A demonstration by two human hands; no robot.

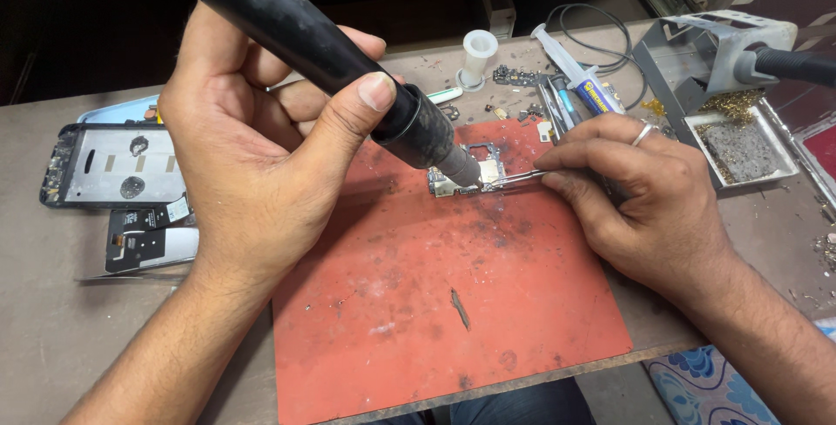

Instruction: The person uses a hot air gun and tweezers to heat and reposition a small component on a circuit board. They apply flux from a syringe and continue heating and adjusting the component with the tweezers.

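My left hand (252, 155) grips a thick black hot-air wand (348, 64), its metal nozzle pointing down at a small phone circuit board (475, 172). The board lies near the far edge of a scorched red work mat (435, 303). My right hand (640, 194), a ring on one finger, pinches metal tweezers (514, 178) whose tips touch the board just right of the nozzle. Part of the board is hidden behind the nozzle.
A phone frame (109, 164) and loose flex parts (148, 238) lie at left. Behind the mat are a white spool (478, 55), a syringe of paste (579, 77), hand tools and cables. A soldering-iron stand with sponge tray (740, 142) sits at right.
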